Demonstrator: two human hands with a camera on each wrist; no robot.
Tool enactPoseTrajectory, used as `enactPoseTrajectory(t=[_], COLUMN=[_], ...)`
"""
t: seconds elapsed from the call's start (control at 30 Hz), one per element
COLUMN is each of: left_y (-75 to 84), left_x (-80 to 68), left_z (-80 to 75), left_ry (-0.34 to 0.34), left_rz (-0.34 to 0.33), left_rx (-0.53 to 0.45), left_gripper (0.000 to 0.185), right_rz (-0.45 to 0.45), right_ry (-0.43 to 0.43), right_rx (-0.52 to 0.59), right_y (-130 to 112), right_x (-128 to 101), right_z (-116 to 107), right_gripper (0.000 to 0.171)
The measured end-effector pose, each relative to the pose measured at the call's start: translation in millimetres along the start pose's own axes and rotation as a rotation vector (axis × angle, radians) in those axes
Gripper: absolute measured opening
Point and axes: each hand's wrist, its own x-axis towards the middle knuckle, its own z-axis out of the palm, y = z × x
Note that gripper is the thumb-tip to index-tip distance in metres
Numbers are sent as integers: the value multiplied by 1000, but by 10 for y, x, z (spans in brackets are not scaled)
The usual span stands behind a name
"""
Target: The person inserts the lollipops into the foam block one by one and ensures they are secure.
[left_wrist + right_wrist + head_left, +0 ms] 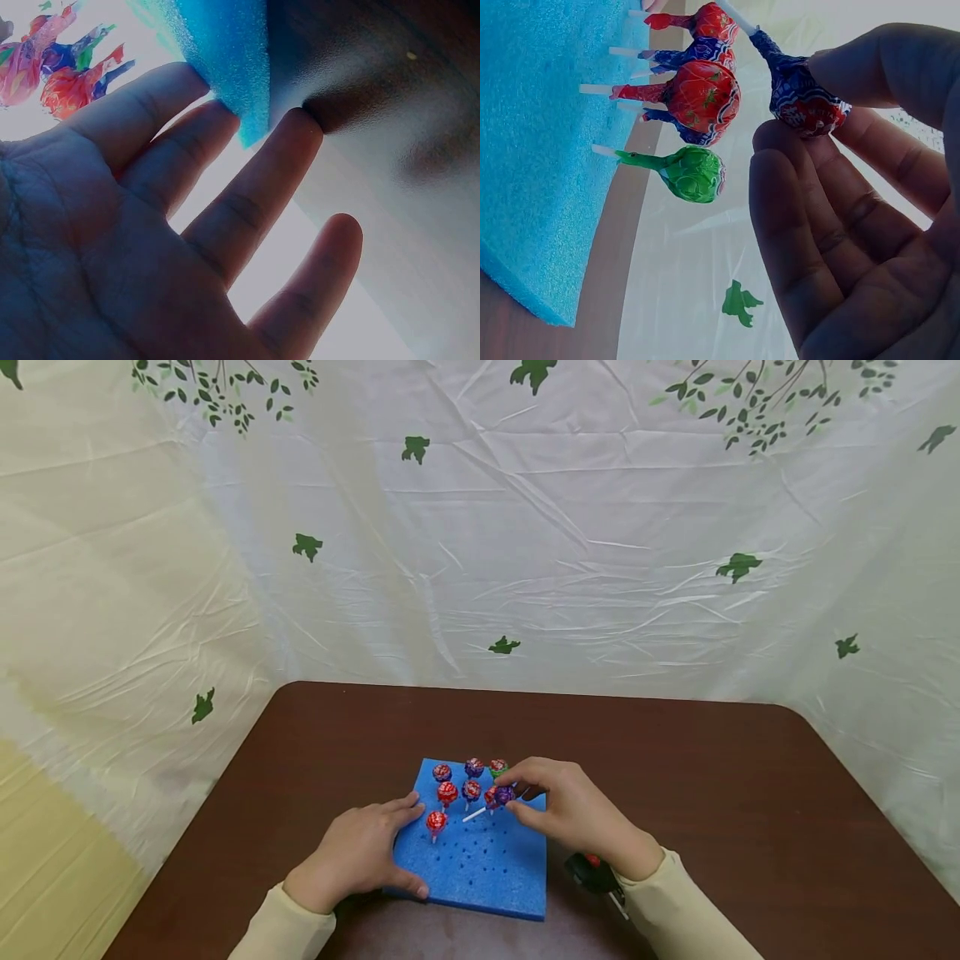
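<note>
A blue foam board [487, 881] with rows of small holes lies on the table. My right hand [573, 806] pinches a purple-wrapped lollipop [802, 101] by its candy head, between thumb and fingertips. Its white stick points down and left over the board in the head view. Several lollipops stand upright in the board's far and left part, among them a green one [694, 176] and a red one [436, 822]. My left hand [360, 852] rests at the board's left side, fingers fairly straight, fingertips [225, 116] against its edge and thumb at the near left corner.
The dark brown table [675, 777] extends around the board on all sides. A white curtain [525, 527] with green leaf prints hangs behind it. Next to my right wrist is a black device [588, 872] with a red spot.
</note>
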Motion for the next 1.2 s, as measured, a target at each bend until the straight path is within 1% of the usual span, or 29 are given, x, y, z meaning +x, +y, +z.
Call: enactPoseTrajectory(t=[0.27,0.43,0.87,1.2], left_y=[-7,9,-2,-5], left_x=[21,8,6,0], left_z=[-10,-18,3,-8], left_ry=[13,1,16,8], left_rz=[8,-3,10,2], left_rx=[14,3,13,11], left_gripper=[105,105,105,105], right_rz=[-16,-16,-39,-43], right_ry=[-24,-42,-14,-42], right_rx=[4,21,5,6], right_y=[-60,-80,-132,-151], right_x=[14,7,15,29], right_z=[43,119,272,301], right_gripper=[33,32,34,34])
